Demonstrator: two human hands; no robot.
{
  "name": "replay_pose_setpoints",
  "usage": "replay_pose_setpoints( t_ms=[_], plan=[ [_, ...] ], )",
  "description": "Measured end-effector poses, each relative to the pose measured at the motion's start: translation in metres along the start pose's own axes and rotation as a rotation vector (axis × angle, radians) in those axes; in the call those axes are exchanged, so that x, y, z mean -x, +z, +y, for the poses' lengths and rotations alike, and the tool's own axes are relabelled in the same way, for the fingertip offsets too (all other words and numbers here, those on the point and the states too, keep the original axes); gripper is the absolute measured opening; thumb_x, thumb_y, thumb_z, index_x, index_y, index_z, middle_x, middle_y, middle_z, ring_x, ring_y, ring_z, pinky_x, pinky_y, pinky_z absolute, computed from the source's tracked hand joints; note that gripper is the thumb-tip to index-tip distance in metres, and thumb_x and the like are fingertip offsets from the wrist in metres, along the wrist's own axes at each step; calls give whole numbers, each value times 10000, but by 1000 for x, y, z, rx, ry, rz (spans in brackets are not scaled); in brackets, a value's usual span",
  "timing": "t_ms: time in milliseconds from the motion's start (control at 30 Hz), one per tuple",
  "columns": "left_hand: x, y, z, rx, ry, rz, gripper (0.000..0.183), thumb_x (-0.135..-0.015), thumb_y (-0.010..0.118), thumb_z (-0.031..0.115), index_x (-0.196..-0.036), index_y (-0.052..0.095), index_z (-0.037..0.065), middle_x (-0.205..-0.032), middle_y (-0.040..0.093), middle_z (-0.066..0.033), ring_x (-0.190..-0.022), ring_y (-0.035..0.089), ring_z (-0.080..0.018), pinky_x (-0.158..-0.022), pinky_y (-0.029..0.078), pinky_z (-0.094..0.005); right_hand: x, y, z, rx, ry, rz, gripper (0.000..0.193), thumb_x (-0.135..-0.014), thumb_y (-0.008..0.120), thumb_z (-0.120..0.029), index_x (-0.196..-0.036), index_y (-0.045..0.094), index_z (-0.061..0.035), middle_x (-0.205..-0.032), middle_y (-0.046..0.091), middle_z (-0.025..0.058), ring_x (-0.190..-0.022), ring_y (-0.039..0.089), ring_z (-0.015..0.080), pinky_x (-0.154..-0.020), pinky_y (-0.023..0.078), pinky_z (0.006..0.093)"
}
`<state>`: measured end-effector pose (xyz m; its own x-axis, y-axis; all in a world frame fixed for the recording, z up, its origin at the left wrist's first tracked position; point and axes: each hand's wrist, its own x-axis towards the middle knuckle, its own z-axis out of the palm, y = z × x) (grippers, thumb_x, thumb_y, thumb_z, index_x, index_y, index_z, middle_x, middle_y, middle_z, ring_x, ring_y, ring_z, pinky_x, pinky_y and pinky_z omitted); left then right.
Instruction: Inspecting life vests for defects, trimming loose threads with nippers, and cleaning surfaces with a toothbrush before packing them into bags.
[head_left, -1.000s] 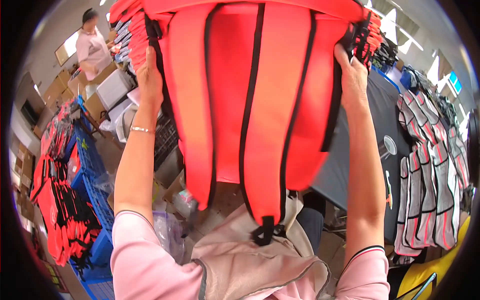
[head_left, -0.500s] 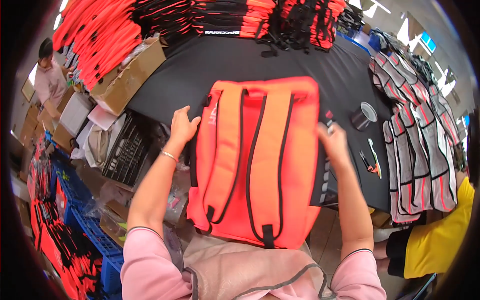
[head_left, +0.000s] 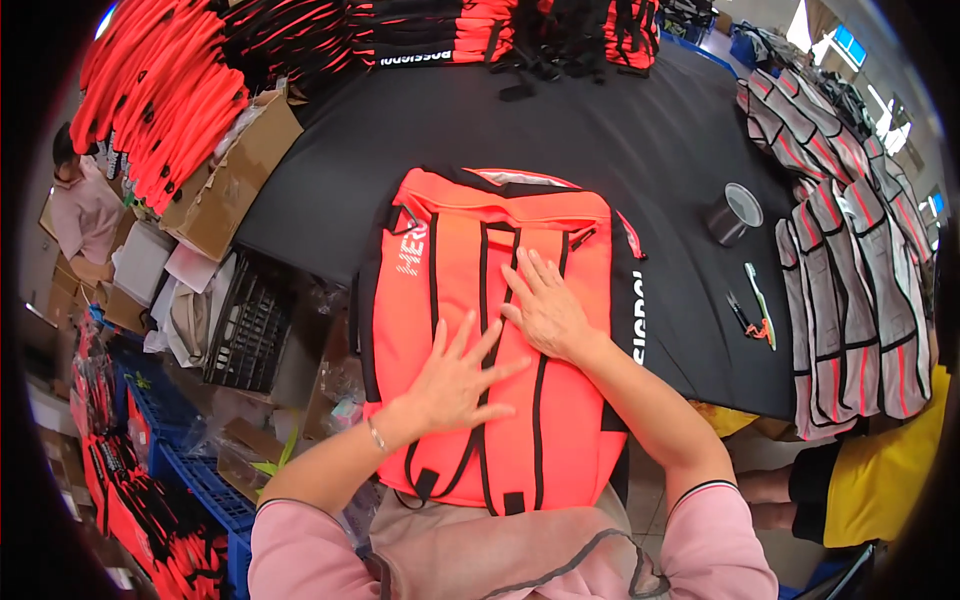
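A bright orange-red backpack (head_left: pixel 400 310) with black edging lies on the black-covered table, its two shoulder straps facing up and its lower end against my body. My left hand (head_left: pixel 452 380) rests with spread fingers on the straps, left of the middle. Higher up, my right hand (head_left: pixel 545 305) lies flat across the right strap, fingers stretched toward the top handle. Neither hand grips anything. Along the top edge a gap shows a pale lining. Black side panels show at both edges, the right one bearing white lettering.
Right of the backpack are a dark grey cup (head_left: pixel 735 215), a toothbrush (head_left: pixel 762 305) and small snips (head_left: pixel 742 315). Grey panels (head_left: pixel 840 300) are heaped at the right edge. Red and black pieces (head_left: pixel 165 90) are piled behind a cardboard box (head_left: pixel 235 180). People stand at both sides.
Both hands have come inward from the backpack's sides and now lie flat on its straps. The backpack has settled flatter on the table, with its black side panels more exposed.
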<state>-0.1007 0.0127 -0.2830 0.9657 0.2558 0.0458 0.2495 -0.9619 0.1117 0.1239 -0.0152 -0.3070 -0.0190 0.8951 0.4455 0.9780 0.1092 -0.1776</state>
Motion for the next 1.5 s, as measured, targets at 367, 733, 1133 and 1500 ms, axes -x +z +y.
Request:
replay_pose_setpoints(
  t_ms=[367, 733, 1133, 1500],
  plan=[
    [32, -5, 34, 99, -54, -214, 715, -918, 523, 586, -1536, 349, 271, -1637, 198, -89, -1442, 144, -560, -1091, 192, -743, -47, 29, -67, 58, -202, -248, 679, -993, 459, -501, -1515, 355, -80, -1601, 245, 201, -1489, 217, 373, -1194, 222, 517],
    [69, -50, 106, 227, 14, -556, 1004, -819, 686, 392, -1595, 54, 312, -1608, 81, -290, -1418, 134, -612, -992, 236, -816, -32, 54, -68, 34, -114, -133, 687, -990, 448, -535, -1510, 361, -96, -1586, 297, 161, -1478, 255, 334, -1186, 238, 528],
    [97, 4, 96, -52, 77, -184, 877, -832, 637, 164, -1574, 211, 357, -1574, 311, -167, -1318, 421, -479, -964, 402, -654, -30, -51, -79, -136, 24, -892, 540, -1032, 403, -456, -1250, 586, 3, -1470, 441, 224, -1311, 485, 377, -1106, 332, 591],
    [103, 20, 96, 45, 102, -46, 801, -835, 626, 188, -1541, 303, 382, -1541, 374, -138, -1280, 482, -455, -893, 508, -609, -57, 53, -73, 14, 94, -209, 790, -986, 409, -576, -1503, 324, 15, -1572, 314, 181, -1467, 275, 318, -1187, 233, 513]
  ],
)
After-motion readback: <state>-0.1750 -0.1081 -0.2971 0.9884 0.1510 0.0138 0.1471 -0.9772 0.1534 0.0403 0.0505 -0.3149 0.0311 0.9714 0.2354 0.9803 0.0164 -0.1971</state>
